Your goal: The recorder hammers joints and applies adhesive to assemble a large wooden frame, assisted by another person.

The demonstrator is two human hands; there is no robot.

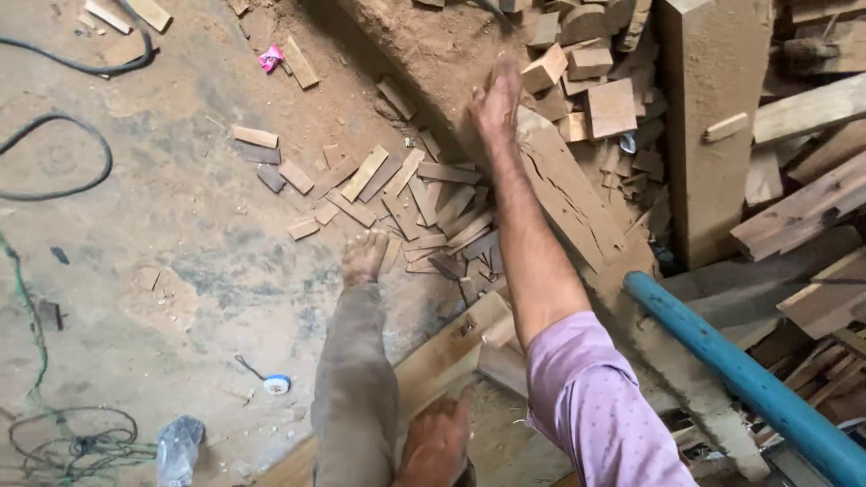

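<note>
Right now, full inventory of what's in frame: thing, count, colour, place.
Cracked plank: one, brown, leaning at centre right under the right hand.
Small wood offcuts: many, tan, scattered on the floor at centre.
Block offcuts: a pile, tan, top right.
Thick beam: one, brown, upright at right.
Pipe: one, blue, slanting at lower right.
Cables: several, black and green, left side.
Pink scrap: one, top left of centre.
Long board: one, pale, under the leg at bottom centre.
Leg and bare foot: one, grey trouser, centre.
Left hand: on the knee, bottom centre.
Right hand: arm in lilac sleeve, reaching onto the plank's top end.
</note>
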